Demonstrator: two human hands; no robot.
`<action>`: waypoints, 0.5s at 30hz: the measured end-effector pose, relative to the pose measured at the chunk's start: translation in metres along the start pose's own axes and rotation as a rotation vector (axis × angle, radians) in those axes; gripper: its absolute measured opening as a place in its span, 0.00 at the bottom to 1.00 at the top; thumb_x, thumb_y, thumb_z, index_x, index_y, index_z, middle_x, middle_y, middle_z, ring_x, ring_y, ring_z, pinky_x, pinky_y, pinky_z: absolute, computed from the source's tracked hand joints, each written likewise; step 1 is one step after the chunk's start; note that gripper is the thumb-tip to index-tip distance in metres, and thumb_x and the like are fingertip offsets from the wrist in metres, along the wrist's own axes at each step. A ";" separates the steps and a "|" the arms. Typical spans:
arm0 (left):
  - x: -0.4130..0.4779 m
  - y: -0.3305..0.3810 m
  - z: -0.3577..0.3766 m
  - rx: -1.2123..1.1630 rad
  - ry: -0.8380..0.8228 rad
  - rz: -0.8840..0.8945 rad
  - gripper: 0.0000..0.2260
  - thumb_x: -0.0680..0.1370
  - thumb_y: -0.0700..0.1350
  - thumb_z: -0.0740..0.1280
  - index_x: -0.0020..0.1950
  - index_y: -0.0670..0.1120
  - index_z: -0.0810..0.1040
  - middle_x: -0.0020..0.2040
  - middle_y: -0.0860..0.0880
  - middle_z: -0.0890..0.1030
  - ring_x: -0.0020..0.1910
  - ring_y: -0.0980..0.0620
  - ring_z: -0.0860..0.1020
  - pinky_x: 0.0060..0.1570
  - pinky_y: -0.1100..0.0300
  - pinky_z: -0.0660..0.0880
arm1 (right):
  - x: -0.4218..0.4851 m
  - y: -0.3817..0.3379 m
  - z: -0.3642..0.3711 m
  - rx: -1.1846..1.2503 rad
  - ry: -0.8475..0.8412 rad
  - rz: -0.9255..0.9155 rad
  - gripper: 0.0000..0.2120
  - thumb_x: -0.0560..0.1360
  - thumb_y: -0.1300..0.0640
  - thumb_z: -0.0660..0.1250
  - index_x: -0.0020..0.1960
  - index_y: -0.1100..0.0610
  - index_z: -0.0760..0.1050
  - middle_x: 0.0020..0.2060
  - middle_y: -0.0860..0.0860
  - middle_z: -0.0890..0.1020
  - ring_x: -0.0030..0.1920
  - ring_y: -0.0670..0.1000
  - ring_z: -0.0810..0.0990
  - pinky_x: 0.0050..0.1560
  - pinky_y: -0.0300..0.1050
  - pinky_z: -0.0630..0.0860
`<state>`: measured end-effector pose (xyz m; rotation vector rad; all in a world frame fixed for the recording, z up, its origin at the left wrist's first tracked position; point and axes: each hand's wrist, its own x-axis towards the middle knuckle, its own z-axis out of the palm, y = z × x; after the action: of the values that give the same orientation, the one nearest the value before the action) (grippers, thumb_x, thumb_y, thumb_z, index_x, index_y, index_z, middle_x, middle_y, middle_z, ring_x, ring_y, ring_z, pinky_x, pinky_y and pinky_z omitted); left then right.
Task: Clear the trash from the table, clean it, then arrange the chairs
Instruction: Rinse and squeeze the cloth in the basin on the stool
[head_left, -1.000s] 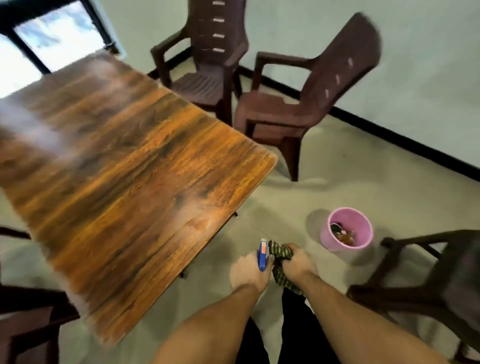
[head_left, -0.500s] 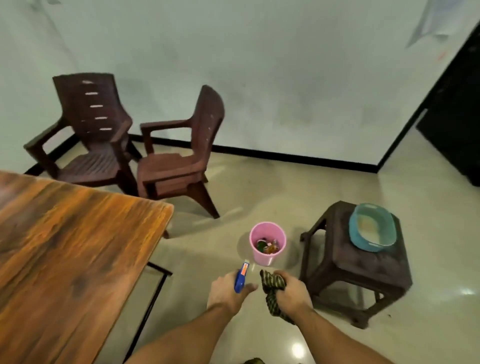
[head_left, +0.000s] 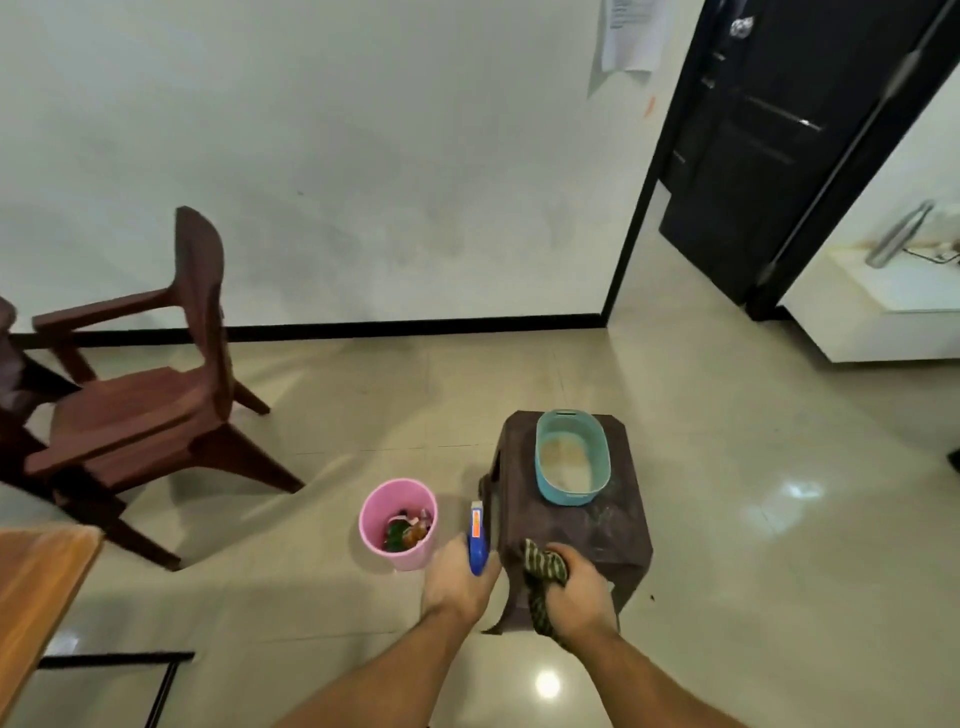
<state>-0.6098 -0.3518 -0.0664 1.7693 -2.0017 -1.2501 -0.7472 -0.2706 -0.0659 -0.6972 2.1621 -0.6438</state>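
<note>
My left hand (head_left: 460, 579) grips a blue spray bottle (head_left: 477, 538) with an orange label, nozzle pointing away from me. My right hand (head_left: 576, 590) is closed on a green striped cloth (head_left: 543, 574) that hangs down from the fist, over the near edge of a dark brown stool (head_left: 597, 530). A pink bin (head_left: 399, 525) with trash inside stands on the floor just left of my left hand. Only a corner of the wooden table (head_left: 36, 582) shows at the lower left. A brown plastic chair (head_left: 150, 395) stands to the left near the wall.
A teal oval basket (head_left: 571, 457) sits on the far part of the stool. A black door (head_left: 779, 145) stands open at the upper right, beside a white counter (head_left: 883, 312). Glossy tiled floor surrounds the stool and bin.
The view has swung right, away from the table toward the stool and door. Both hands, still holding the bottle and cloth, are now nearer the stool and bin.
</note>
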 end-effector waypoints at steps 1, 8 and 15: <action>0.008 0.008 0.005 0.001 -0.008 0.009 0.08 0.79 0.51 0.70 0.47 0.51 0.72 0.37 0.54 0.75 0.37 0.54 0.75 0.40 0.61 0.72 | 0.011 0.000 -0.007 0.007 0.004 0.020 0.22 0.75 0.64 0.64 0.68 0.50 0.75 0.60 0.51 0.82 0.61 0.53 0.79 0.67 0.49 0.73; 0.101 0.054 0.028 -0.027 -0.088 0.131 0.11 0.77 0.56 0.72 0.52 0.52 0.75 0.44 0.54 0.82 0.43 0.55 0.80 0.48 0.58 0.78 | 0.086 -0.015 -0.040 0.045 0.078 0.115 0.25 0.74 0.65 0.62 0.68 0.47 0.74 0.58 0.53 0.82 0.59 0.57 0.80 0.64 0.50 0.75; 0.209 0.127 0.041 0.087 -0.245 0.217 0.14 0.80 0.55 0.69 0.61 0.49 0.73 0.54 0.49 0.82 0.55 0.47 0.81 0.58 0.52 0.77 | 0.150 -0.042 -0.062 0.105 0.169 0.243 0.26 0.74 0.65 0.61 0.70 0.49 0.71 0.59 0.54 0.82 0.56 0.55 0.79 0.60 0.46 0.74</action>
<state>-0.7841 -0.5274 -0.0837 1.4420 -2.3412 -1.3835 -0.8685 -0.3860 -0.0790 -0.3265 2.3017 -0.7000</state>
